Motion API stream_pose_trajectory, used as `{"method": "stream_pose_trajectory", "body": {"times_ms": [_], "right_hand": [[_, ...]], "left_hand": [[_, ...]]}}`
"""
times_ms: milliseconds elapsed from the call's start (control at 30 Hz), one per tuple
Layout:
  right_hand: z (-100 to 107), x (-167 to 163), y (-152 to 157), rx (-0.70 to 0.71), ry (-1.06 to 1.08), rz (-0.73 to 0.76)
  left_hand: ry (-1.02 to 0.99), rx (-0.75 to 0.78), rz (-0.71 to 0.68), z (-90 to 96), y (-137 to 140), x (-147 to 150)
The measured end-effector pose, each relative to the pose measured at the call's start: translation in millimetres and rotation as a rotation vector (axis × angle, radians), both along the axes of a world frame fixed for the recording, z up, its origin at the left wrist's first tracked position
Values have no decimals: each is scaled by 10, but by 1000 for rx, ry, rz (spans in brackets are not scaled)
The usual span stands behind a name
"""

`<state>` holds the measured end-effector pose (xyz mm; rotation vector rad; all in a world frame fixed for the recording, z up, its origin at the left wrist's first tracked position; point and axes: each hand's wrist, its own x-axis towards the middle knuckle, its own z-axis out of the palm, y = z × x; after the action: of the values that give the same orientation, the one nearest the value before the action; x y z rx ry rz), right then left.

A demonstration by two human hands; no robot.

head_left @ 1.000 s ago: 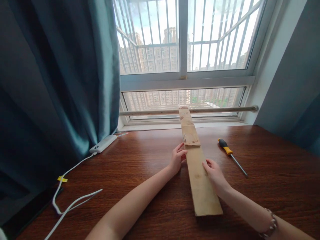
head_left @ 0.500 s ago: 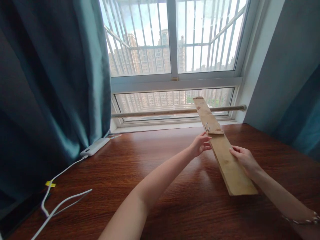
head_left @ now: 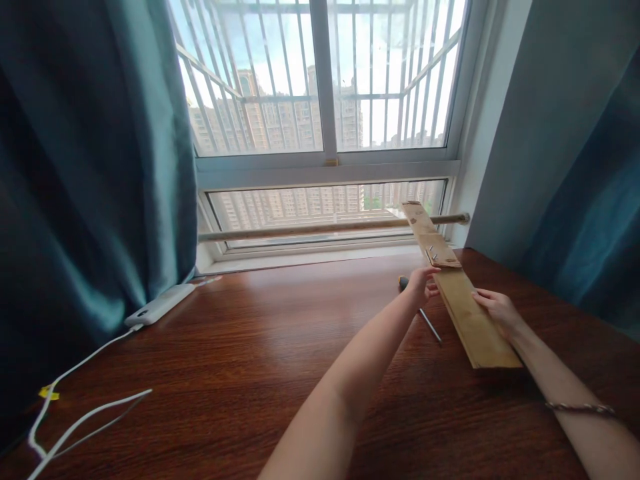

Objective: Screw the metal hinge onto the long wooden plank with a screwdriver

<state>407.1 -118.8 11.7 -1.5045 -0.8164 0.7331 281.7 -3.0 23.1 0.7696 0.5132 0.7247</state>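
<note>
Two wooden boards overlap end to end, the near board (head_left: 477,333) lying under the far board (head_left: 423,223). Two screws (head_left: 433,253) stick up from the far board close to the overlap. My left hand (head_left: 424,285) grips the left edge at the joint, some fingers hidden beneath. On the right edge of the near board, my right hand (head_left: 500,312) is closed with the thumb on top. The boards are held tilted over the brown wooden tabletop (head_left: 240,360). Partly behind my left hand lies a screwdriver (head_left: 430,327) with a black and yellow handle.
A white power strip (head_left: 160,305) with a white cable (head_left: 87,357) lies by the dark blue curtain (head_left: 150,153) on the left. Ahead, a horizontal rail (head_left: 310,229) crosses the window. A grey wall (head_left: 530,133) stands at the right.
The view has shifted, with the window and power strip now farther left in it. The screwdriver on the table has come into sight beside my left hand. Both hands stay on the boards.
</note>
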Motion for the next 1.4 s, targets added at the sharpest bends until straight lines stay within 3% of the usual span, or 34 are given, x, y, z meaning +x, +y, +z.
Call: {"method": "stream_pose_trajectory", "body": {"times_ms": [367, 500, 600, 700, 767, 900, 967, 1067, 1133, 1200, 1267, 1400], "right_hand": [[-67, 28, 4, -32, 78, 11], [-172, 134, 58, -42, 64, 22], [-254, 250, 98, -40, 101, 23], [-298, 347, 115, -66, 178, 57], [-318, 395, 118, -101, 191, 94], [-398, 478, 140, -100, 90, 104], [-443, 510, 162, -37, -120, 2], [-436, 487, 206, 128, -693, -185], [-366, 396, 256, 225, -1025, -164], [-278, 254, 337, 255, -1221, -61], [-220, 104, 451, 199, -1329, 7], [-263, -66, 685, -20, -1405, -51]], "left_hand": [[36, -57, -4, -121, -22, -1], [58, 31, 34, -177, -41, 52], [140, 155, 142, -238, -144, 77], [296, 386, 357, -304, -453, -17], [314, 591, 417, -326, -772, -156], [222, 1077, 274, -298, -1394, -491], [268, 1295, 225, -270, -1554, -615], [416, 1639, 160, -273, -1571, -691], [573, 1842, 175, -322, -1505, -671], [745, 1970, 217, -397, -1440, -621], [857, 2033, 241, -473, -1401, -570], [881, 2131, 252, -563, -1378, -525]]}}
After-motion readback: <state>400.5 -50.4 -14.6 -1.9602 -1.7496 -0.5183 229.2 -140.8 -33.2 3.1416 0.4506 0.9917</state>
